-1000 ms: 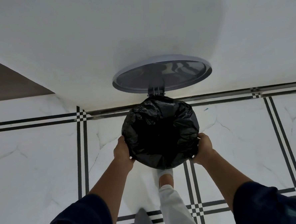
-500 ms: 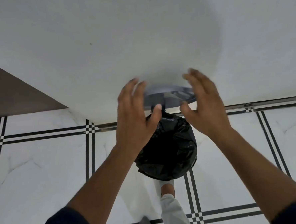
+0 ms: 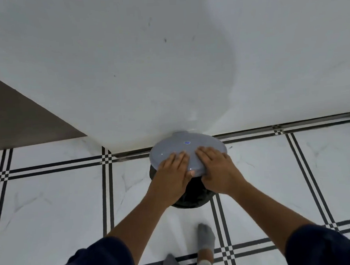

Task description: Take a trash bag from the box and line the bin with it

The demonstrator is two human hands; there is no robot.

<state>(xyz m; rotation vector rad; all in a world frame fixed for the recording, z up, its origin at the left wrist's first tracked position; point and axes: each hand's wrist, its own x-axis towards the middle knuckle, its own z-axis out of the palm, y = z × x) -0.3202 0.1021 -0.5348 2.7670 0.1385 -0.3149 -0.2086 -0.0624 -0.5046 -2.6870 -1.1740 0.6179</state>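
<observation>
Fingers of the left hand [image 3: 173, 174] and right hand [image 3: 216, 168] are laid flat, close together, on the grey lid [image 3: 186, 152], directly above the bag-lined bin [image 3: 191, 201] at the wall.

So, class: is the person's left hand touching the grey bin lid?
Touching. The head view shows the left hand lying flat on the grey bin lid, its fingers spread across the near edge with no gap.
</observation>
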